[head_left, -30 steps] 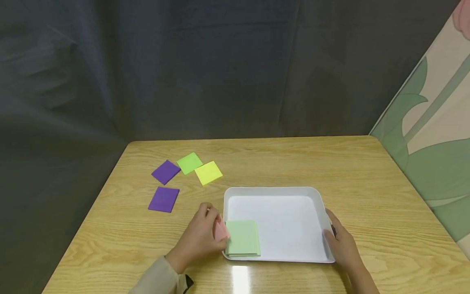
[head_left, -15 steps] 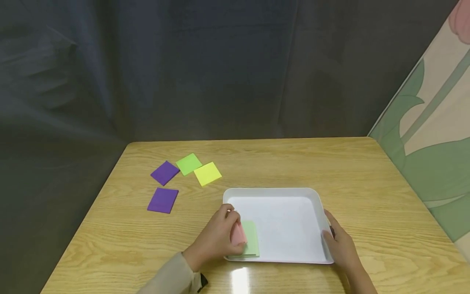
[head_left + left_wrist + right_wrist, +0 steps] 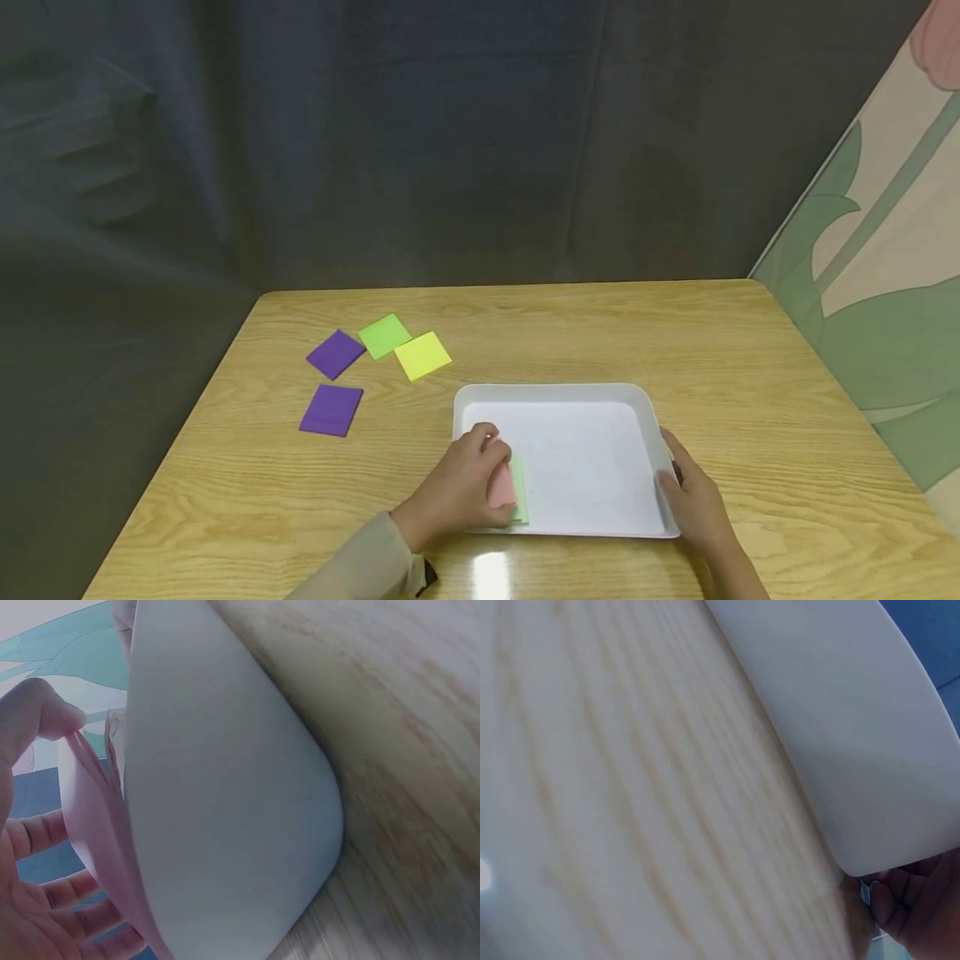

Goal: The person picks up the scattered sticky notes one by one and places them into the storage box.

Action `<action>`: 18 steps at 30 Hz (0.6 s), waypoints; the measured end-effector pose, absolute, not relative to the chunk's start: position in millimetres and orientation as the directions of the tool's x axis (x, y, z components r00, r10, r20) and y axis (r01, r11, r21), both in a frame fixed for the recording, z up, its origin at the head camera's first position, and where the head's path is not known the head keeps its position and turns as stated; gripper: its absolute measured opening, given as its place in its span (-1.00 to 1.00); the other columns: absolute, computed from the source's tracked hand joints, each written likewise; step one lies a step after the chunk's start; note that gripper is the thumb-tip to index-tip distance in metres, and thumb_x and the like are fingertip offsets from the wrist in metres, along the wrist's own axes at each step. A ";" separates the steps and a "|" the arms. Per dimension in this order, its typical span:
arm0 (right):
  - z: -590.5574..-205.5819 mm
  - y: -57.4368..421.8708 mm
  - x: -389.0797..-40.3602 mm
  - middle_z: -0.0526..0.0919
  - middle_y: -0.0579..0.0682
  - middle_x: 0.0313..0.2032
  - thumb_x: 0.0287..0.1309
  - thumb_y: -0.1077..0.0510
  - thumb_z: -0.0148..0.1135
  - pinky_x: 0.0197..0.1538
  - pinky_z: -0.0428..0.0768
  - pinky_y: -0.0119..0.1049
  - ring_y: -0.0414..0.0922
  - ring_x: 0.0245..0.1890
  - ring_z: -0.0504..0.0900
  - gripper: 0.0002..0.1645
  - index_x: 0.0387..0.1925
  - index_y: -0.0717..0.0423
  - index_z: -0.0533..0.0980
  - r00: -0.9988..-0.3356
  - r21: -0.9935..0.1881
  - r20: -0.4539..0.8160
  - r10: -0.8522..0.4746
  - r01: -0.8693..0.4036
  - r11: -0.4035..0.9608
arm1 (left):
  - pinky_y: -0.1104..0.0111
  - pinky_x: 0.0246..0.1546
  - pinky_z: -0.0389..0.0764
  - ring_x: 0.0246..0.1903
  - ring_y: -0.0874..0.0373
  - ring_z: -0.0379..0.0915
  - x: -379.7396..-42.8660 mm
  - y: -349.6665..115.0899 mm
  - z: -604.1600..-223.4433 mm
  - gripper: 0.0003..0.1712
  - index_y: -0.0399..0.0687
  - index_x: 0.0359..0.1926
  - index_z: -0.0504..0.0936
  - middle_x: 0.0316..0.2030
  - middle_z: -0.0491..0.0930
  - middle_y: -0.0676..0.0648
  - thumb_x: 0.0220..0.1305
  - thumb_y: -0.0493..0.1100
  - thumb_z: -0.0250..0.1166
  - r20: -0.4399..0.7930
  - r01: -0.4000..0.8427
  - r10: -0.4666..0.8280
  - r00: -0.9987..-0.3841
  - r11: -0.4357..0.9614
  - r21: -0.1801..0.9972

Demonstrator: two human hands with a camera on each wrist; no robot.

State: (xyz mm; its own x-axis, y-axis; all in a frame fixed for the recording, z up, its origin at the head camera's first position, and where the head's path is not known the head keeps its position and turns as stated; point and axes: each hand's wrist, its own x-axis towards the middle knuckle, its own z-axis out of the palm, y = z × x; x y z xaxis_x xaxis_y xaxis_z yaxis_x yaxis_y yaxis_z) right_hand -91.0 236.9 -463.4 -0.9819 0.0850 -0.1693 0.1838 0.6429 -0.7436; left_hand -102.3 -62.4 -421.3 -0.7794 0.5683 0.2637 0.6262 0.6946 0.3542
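In the head view my left hand (image 3: 459, 485) pinches a pink sticky note pad (image 3: 502, 488) between thumb and fingers, over the near left corner of a white tray (image 3: 588, 467). Light green sticky notes (image 3: 521, 493) lie in that corner, mostly covered by the hand and the pink pad. The left wrist view shows the pink pad (image 3: 105, 832) tilted beside the tray's outer wall (image 3: 232, 780), thumb at its upper end. My right hand (image 3: 699, 498) holds the tray's right side, thumb over the rim and fingers along the outside.
Two purple sticky note pads (image 3: 335, 354) lie on the left part of the wooden table (image 3: 225, 492). Close by are a bright green pad (image 3: 384, 336) and a yellow pad (image 3: 423, 356), edges meeting. A dark curtain (image 3: 450, 150) hangs behind the table.
My left hand has carried the pink pad rightward, from outside the tray's left wall to over the light green notes. The right hand stays at the tray's right side.
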 end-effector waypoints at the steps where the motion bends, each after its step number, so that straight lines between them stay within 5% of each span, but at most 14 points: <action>1: -463.3 236.8 -91.0 0.28 0.49 -0.02 0.19 0.28 -0.21 -0.31 0.49 -0.05 0.27 -0.18 0.45 -0.35 0.30 0.05 -0.10 -0.982 -0.744 -0.168 0.087 0.184 0.642 | 0.35 -0.25 0.34 -0.27 0.09 0.27 -102.5 -61.7 -421.4 -0.51 -0.02 -0.34 0.39 -0.11 0.27 -0.11 -0.39 0.03 0.30 0.262 0.629 0.572 -0.777 0.694 0.350; 18: -463.6 237.2 -91.1 0.29 0.47 -0.02 0.20 0.26 -0.20 -0.29 0.49 -0.05 0.25 -0.17 0.45 -0.36 0.30 0.04 -0.08 -0.981 -0.753 -0.170 0.095 0.191 0.630 | 0.41 -0.30 0.32 -0.31 0.15 0.24 -105.8 -55.2 -427.1 -0.51 0.01 -0.31 0.42 -0.16 0.28 -0.07 -0.40 0.02 0.31 0.239 0.686 0.645 -0.726 0.656 0.314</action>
State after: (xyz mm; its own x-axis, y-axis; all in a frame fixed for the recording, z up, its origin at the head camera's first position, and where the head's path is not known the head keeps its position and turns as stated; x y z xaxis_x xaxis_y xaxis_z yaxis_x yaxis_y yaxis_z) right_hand -91.1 237.2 -463.6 -0.9809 0.0949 -0.1699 0.1914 0.6296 -0.7530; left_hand -105.8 -55.2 -427.1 -0.7257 0.6453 0.2386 0.6865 0.6559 0.3139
